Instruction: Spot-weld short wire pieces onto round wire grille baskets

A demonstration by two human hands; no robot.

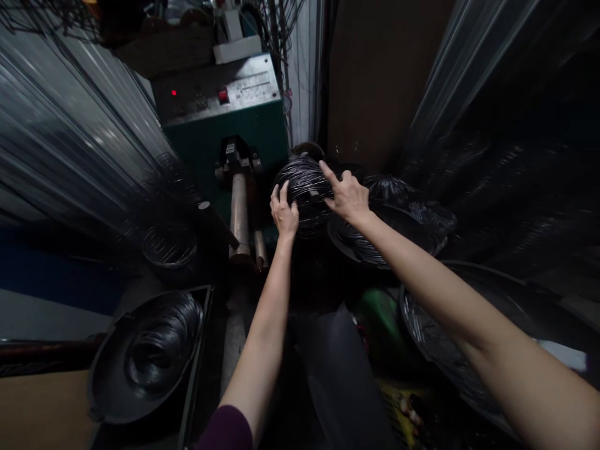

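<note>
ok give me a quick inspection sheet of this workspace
surface: mostly dark and hidden, no bench top can be made out
job's things: black wire coil between the hands
clutter: wire coil in a black pan, second wire coil, third wire coil
hands: left hand spread on the coil, right hand with fingertips at its edge
cables: thin wires hanging behind the machine
surroundings: green machine with a red indicator light, steel roller post
</note>
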